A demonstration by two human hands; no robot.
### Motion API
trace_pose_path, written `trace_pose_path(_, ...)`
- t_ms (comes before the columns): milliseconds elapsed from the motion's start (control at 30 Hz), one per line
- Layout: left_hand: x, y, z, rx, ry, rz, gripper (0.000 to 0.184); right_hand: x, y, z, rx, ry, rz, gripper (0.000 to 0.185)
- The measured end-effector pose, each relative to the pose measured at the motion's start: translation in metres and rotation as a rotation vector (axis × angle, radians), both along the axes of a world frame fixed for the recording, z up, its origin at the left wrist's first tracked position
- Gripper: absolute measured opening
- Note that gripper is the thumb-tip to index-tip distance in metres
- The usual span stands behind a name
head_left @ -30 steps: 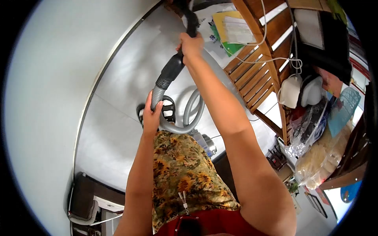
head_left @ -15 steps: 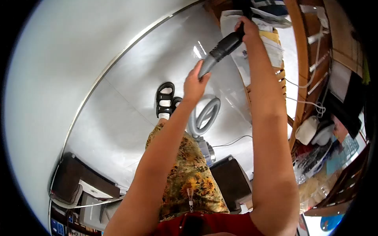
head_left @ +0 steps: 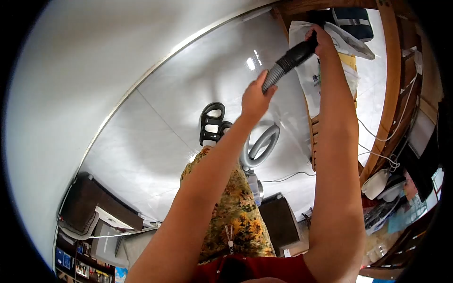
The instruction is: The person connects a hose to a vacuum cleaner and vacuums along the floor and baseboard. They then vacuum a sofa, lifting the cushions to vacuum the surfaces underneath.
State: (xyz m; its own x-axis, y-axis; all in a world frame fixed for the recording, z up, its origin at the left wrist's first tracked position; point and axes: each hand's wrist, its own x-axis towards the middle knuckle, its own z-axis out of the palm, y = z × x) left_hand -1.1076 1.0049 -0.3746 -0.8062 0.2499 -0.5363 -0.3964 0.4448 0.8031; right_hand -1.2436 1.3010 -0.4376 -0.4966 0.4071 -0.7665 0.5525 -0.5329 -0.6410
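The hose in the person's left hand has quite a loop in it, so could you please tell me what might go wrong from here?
A step might catch the hose, since its loop is near the sandals. The handle, held in the right hand, appears over white plastic, which could get knocked or dragged. The cord might snag if the vacuum is pulled.
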Motion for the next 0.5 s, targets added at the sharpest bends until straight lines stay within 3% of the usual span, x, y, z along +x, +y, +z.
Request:
trace_pose_path(133,0.027,0.025,0.033,0.123,-0.106,-0.043,0.059,0.011,0.023,0.038,-0.067,-0.079,0.247,0.022)
trace_pose_path(167,0.029,0.032,0.043,0.137,-0.131,-0.022,0.061,0.01,0.025,0.038,0.019,-0.114,0.219,0.023)
trace_pose_path(267,0.025,0.038,0.032,0.083,-0.088,0.046,0.06,0.006,0.03,0.029,0.1,-0.043,0.301,0.024)
trace_pose_path(367,0.002,0.029,0.002,0.062,-0.006,0.039,0.059,-0.003,0.04,-0.003,0.166,0.115,0.279,0.025)
trace_pose_path(500,-0.034,0.015,-0.016,0.055,-0.107,-0.018,0.059,-0.025,0.026,-0.031,0.329,-0.136,-0.045,0.025)
